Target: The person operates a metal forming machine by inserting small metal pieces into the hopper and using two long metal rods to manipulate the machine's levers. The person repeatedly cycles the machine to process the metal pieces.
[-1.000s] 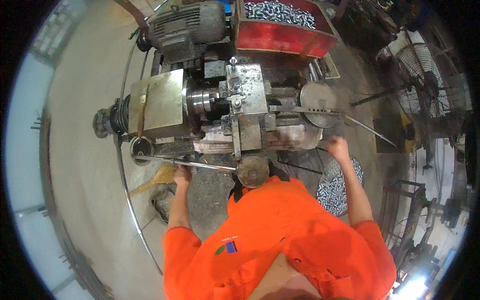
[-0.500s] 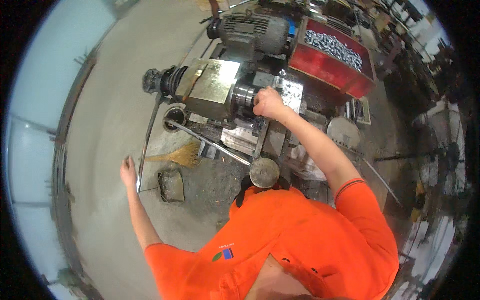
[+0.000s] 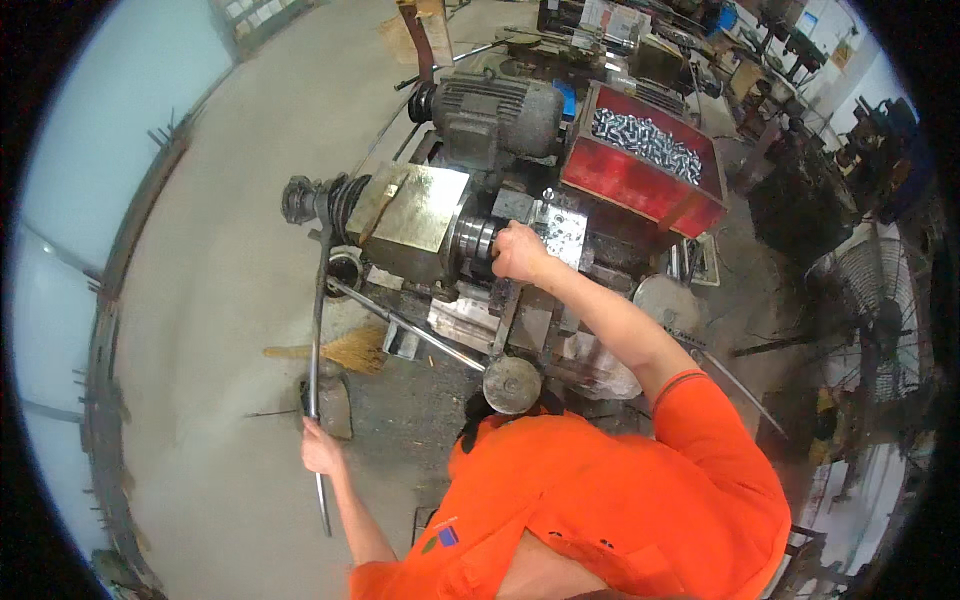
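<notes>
Steel rod (image 3: 316, 340) inside left-hand fingers (image 3: 312, 447)

We see few such things: a small blue-and-green badge (image 3: 441, 539) on the orange sleeve at six o'clock, and pale papers or signs (image 3: 612, 17) at twelve o'clock, too small to tell.

A single head-worn fisheye view looks steeply down from above the person's orange-clad shoulders (image 3: 600, 500), facing forward over a lathe (image 3: 480, 230) standing on the concrete floor (image 3: 220, 300). The machine sits close, mid-frame; the red bin of metal parts (image 3: 645, 160) lies beyond it. Straight edges bend near the dark rim, where the workshop clutter at right is probably too distorted to identify.
</notes>
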Action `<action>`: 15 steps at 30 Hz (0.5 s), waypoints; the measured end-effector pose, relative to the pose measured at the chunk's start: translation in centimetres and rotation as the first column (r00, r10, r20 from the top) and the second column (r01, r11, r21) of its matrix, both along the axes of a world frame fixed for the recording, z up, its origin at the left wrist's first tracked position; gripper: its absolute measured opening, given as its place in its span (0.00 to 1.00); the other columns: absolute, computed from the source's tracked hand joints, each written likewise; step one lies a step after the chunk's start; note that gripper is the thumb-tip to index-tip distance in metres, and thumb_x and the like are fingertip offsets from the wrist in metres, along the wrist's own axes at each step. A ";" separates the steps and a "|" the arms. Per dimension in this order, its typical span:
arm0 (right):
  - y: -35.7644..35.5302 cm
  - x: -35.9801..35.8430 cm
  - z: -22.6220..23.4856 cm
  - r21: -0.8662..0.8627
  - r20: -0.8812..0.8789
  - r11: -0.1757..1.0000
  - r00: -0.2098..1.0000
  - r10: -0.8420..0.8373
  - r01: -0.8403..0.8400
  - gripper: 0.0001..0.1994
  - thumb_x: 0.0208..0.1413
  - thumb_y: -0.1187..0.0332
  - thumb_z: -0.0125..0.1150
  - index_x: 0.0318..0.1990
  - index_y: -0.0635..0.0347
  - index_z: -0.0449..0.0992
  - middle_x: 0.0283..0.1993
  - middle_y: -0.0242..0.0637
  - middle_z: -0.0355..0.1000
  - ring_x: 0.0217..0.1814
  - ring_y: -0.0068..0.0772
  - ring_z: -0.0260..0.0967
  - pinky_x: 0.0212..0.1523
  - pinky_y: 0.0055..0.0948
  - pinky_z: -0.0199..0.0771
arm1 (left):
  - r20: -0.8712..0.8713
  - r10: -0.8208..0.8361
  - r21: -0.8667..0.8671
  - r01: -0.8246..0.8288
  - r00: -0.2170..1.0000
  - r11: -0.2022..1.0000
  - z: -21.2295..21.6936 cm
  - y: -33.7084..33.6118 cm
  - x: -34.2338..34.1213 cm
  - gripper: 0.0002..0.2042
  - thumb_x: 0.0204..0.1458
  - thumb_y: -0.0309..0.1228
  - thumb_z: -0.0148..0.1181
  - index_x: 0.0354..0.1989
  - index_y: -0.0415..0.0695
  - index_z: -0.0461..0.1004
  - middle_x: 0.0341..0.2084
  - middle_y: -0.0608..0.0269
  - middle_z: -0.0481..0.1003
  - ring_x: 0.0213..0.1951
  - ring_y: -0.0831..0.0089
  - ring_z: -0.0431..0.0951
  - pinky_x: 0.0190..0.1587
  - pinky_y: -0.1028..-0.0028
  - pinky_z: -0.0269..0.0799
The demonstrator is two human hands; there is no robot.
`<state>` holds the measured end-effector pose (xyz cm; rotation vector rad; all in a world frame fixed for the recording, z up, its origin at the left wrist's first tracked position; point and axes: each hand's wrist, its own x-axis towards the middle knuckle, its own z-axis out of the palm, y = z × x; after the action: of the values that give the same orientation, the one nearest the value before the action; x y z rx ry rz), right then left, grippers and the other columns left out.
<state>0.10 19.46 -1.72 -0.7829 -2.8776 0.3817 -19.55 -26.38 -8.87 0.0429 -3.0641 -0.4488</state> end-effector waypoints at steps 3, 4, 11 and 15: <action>-0.2 1.2 2.3 0.043 0.017 0.993 0.993 -0.113 0.112 0.12 0.27 0.65 0.55 0.20 0.63 0.77 0.26 0.50 0.72 0.37 0.47 0.68 0.40 0.40 0.70 | 0.077 -0.004 0.019 0.002 0.997 1.000 0.8 -1.0 0.0 0.31 0.54 0.56 0.36 0.32 0.39 0.76 0.29 0.44 0.75 0.34 0.46 0.74 0.36 0.54 0.67; 0.3 1.6 4.8 0.016 0.050 0.979 0.978 -0.204 0.203 0.11 0.28 0.64 0.55 0.20 0.61 0.77 0.27 0.50 0.72 0.38 0.47 0.68 0.40 0.40 0.70 | 0.109 0.003 0.020 -0.005 0.994 1.000 0.4 -2.3 -1.0 0.30 0.54 0.55 0.38 0.32 0.38 0.76 0.28 0.44 0.75 0.33 0.47 0.74 0.35 0.54 0.67; 9.5 15.9 10.5 0.165 -0.322 0.742 0.747 -0.582 0.649 0.16 0.32 0.65 0.56 0.34 0.54 0.78 0.43 0.49 0.70 0.46 0.47 0.66 0.48 0.38 0.68 | -0.031 -0.574 -0.097 0.569 0.819 0.817 8.4 5.3 -2.3 0.19 0.53 0.43 0.49 0.32 0.35 0.74 0.23 0.48 0.74 0.26 0.57 0.74 0.32 0.62 0.67; 4.9 18.8 9.7 0.154 -0.558 0.855 0.758 -0.339 0.496 0.21 0.29 0.65 0.58 0.40 0.54 0.75 0.50 0.44 0.66 0.52 0.48 0.62 0.51 0.37 0.65 | -0.083 -0.782 0.577 0.670 0.618 0.468 9.3 16.9 -0.6 0.13 0.54 0.34 0.50 0.33 0.34 0.73 0.24 0.47 0.74 0.26 0.67 0.75 0.30 0.69 0.67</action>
<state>18.90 24.39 7.95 -1.0510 -2.1071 0.0767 -20.14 -9.52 0.42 -1.3488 -2.7972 -1.4501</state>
